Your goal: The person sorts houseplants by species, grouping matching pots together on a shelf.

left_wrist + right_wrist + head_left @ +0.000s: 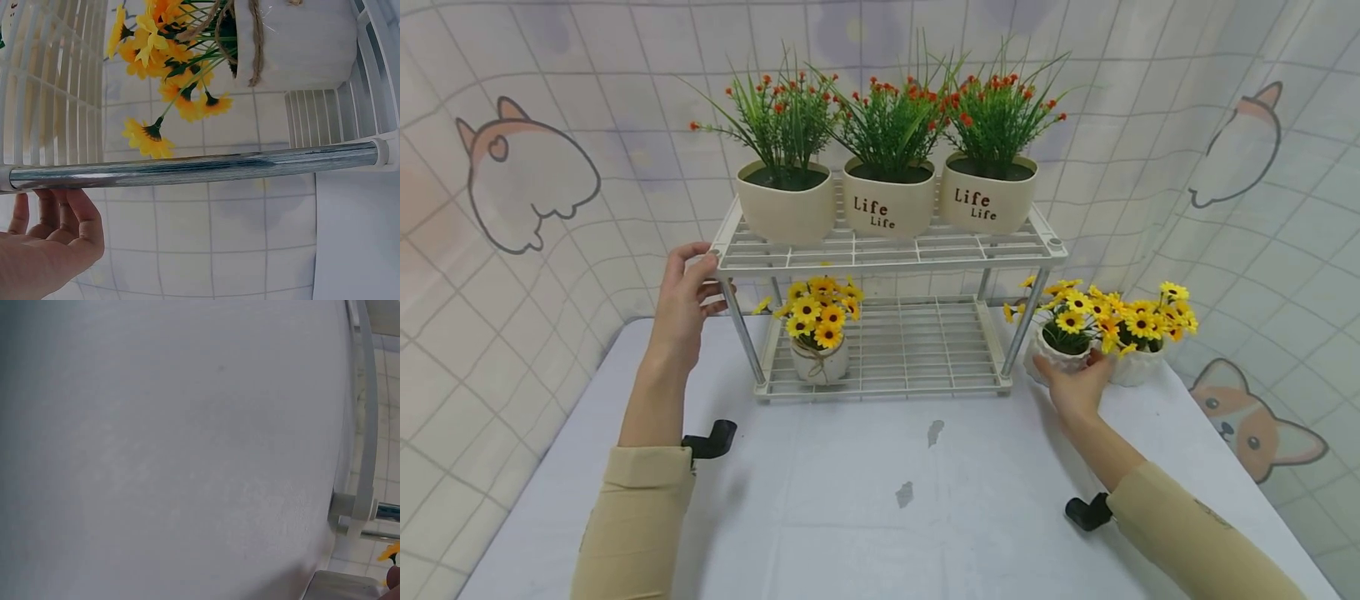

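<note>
A white two-tier wire rack stands on the table. My left hand grips the top shelf's front left corner, beside the steel post; its curled fingers show in the left wrist view. My right hand holds a small white pot of yellow flowers that stands on the table just right of the rack. A second such pot touches it on the right. A third pot, tied with twine, sits at the left of the lower shelf.
Three cream pots with green plants and red blooms fill the top shelf. The lower shelf is bare right of the yellow pot. The white table has small stains near the middle. A patterned curtain hangs behind.
</note>
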A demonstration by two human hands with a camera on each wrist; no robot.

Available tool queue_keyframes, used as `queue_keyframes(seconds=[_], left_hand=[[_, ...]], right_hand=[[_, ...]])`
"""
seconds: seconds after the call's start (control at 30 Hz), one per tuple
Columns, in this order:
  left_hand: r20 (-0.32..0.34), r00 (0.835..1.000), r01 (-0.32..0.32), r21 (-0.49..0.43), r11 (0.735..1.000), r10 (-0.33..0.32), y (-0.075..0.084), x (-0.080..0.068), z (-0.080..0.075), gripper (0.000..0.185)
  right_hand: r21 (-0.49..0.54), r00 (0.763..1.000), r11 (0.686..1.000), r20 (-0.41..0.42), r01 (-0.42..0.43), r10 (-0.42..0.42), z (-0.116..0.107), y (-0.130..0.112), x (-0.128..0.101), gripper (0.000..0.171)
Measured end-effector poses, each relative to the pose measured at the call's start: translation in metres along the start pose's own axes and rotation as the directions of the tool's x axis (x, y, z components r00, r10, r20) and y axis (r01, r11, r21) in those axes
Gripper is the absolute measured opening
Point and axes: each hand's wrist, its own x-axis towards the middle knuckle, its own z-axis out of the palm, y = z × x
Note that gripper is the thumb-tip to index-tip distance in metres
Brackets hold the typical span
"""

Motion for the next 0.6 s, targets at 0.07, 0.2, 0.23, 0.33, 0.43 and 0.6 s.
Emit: queue_keyframes(seconds=[0.07, 0.2, 0.23, 0.33, 0.43, 0.6], left_hand=[[-0.001, 1.000, 0.003, -0.001, 1.000, -0.003, 0.000, 0.000, 0.000, 0.036], [-0.004, 1.000, 0.007, 0.004, 1.000, -0.007, 0.001, 0.000, 0.000, 0.037], [-0.005, 1.000, 0.007, 0.006, 1.000, -0.007, 0.001, 0.000, 0.000, 0.037], [-0.005, 1.000, 0.005, 0.004, 1.000, -0.005, 0.000, 0.000, 0.000, 0.037], [-0.005, 1.000, 0.002, 0.006, 1.000, -0.002, -0.001, 0.000, 0.000, 0.037], [-0.008, 1.000, 0.002, 0.014, 1.000, -0.001, -0.001, 0.000, 0.000, 0.037]], right_hand=[[0.016, 1.000, 1.000, -0.017, 0.011, -0.011, 0.003, 0.002, 0.004, 0.104], [0.031, 0.999, 0.999, -0.036, 0.027, -0.026, 0.007, 0.006, 0.013, 0.106], [0.032, 0.999, 0.999, -0.040, 0.030, -0.029, 0.008, 0.006, 0.015, 0.106], [0.041, 0.997, 0.998, -0.055, 0.057, -0.055, 0.010, 0.008, 0.020, 0.104], [0.038, 0.994, 0.996, -0.068, 0.084, -0.081, 0.011, 0.008, 0.023, 0.101], [0.030, 0.993, 0.995, -0.082, 0.090, -0.087, 0.012, 0.006, 0.023, 0.100]])
